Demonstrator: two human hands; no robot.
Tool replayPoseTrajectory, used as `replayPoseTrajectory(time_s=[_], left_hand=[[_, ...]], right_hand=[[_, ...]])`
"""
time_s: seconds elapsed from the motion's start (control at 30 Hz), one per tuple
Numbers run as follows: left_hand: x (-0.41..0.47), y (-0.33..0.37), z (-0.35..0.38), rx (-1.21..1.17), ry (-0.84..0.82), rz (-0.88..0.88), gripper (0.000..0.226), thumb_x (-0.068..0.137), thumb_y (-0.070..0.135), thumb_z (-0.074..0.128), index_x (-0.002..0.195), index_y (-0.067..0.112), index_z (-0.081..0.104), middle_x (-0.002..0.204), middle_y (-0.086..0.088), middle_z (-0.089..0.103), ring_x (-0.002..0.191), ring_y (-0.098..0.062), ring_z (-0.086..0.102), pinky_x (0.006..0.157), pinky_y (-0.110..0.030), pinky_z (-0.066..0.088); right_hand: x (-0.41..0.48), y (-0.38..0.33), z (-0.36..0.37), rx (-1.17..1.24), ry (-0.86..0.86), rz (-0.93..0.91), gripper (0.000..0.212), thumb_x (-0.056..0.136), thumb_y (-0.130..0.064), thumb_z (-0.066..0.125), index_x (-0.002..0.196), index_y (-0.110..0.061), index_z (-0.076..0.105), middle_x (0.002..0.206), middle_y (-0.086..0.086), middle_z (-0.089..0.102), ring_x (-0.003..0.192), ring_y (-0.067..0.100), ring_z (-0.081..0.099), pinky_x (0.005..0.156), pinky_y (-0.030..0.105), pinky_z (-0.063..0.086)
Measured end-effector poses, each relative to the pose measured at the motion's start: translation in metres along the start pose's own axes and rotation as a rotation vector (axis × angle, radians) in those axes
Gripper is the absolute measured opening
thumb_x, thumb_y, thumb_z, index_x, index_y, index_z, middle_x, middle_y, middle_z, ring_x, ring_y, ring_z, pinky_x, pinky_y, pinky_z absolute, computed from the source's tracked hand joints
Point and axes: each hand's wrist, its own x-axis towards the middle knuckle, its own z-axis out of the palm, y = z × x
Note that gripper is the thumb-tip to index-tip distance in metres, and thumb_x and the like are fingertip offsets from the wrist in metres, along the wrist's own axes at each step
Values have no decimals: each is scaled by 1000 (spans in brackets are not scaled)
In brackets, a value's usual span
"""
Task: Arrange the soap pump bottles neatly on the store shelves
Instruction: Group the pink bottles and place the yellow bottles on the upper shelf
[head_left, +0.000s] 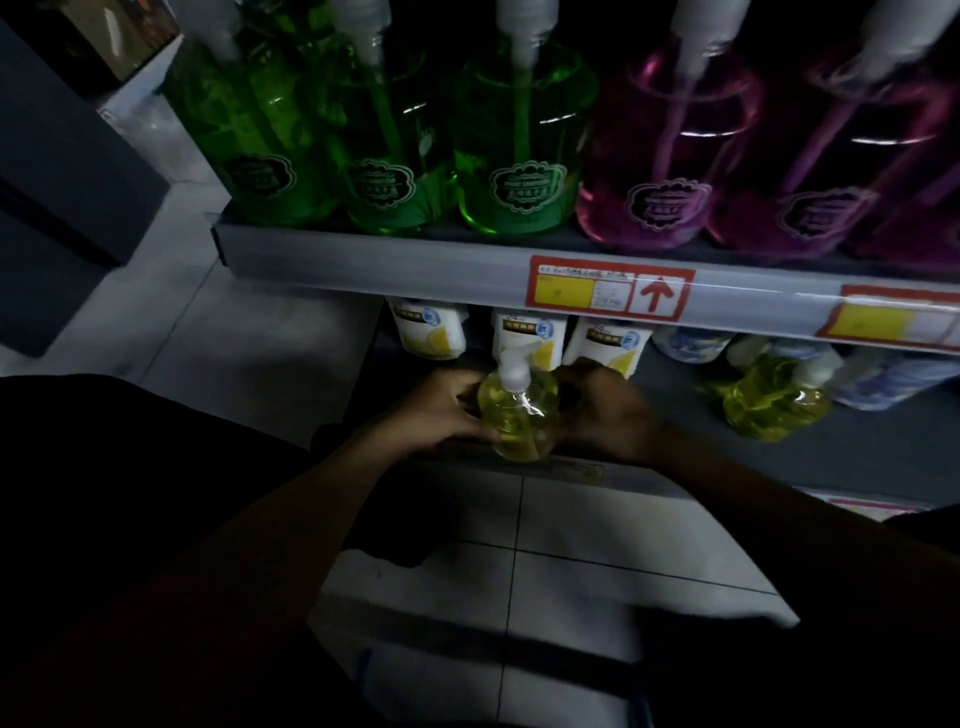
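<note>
A yellow soap pump bottle (517, 415) with a white pump stands at the front edge of the lower shelf (857, 457). My left hand (436, 410) grips its left side and my right hand (605, 410) grips its right side. A second yellow pump bottle (774, 397) stands further right on the same shelf. On the upper shelf (374, 262), three green pump bottles (519, 150) stand at the left and purple pump bottles (670, 156) at the right.
White refill pouches with lemon pictures (530, 338) stand behind the held bottle. Blue-and-white packs (883, 374) lie at the right. A red and yellow price tag (608, 293) sits on the upper shelf's edge. Dark boxes (62, 171) stand at the left over the tiled floor (519, 571).
</note>
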Motion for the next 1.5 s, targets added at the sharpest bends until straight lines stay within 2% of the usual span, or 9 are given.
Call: replayPoseTrajectory(time_s=[0.1,0.3,0.47,0.67,0.83,0.97,1.1,1.33,1.5], left_hand=[[-3,18,11,-4,-86,-59,42,68,-7,78,106,0,63,106,-16,71,99,-25,69,83,-37,57],[-20,90,20,166,-279,59,29,63,-1,84,68,21,67,70,11,73,72,2,66,66,-15,48],[-34,129,35,259,-330,151,37,52,23,88,82,7,74,87,-1,76,87,-16,71,80,-34,55],[-40,184,37,137,-172,373,38,52,21,84,87,10,74,86,6,76,84,-8,70,74,-19,52],[-50,236,46,-38,-21,592,42,59,49,81,92,24,77,94,8,75,92,-7,69,75,-20,52],[-59,281,67,43,171,718,36,72,47,72,95,19,74,94,-1,76,90,-15,71,75,-28,56],[-66,327,80,109,287,851,31,81,39,71,106,21,72,95,9,75,91,-5,70,73,-19,53],[-67,414,85,236,420,1013,33,79,46,62,109,32,66,94,14,73,86,-1,68,71,-16,53],[-57,471,88,441,552,1089,38,85,36,66,122,28,61,97,18,69,91,3,64,78,-15,50]], right_hand=[[-24,-10,-25,-39,-40,-7,41,65,-24,87,101,-17,69,100,-12,67,96,3,62,78,11,47],[-73,-45,-62,-332,5,-73,47,55,-62,81,72,-20,68,70,-3,68,65,3,62,58,23,48],[-119,-62,-77,-384,67,-85,64,51,-75,73,76,-16,69,71,-2,68,65,9,64,61,38,53],[-153,-97,-104,-268,384,-154,66,49,-69,75,77,-10,66,75,5,63,70,20,61,64,40,50],[-169,-121,-120,-66,698,-275,43,67,-63,64,92,-28,67,88,1,60,85,14,62,73,35,52],[-176,-137,-146,15,862,-401,53,76,-68,56,108,-28,65,96,8,56,91,18,60,77,34,48],[-182,-155,-177,27,967,-573,42,83,-68,49,109,-37,62,97,10,56,91,20,58,76,32,46],[-185,-200,-252,-283,1175,-835,74,92,-65,29,130,-6,55,108,9,49,101,5,48,87,15,37],[-180,-212,-290,-257,1300,-934,65,97,-48,33,143,-2,40,125,12,45,116,2,44,98,14,35]])
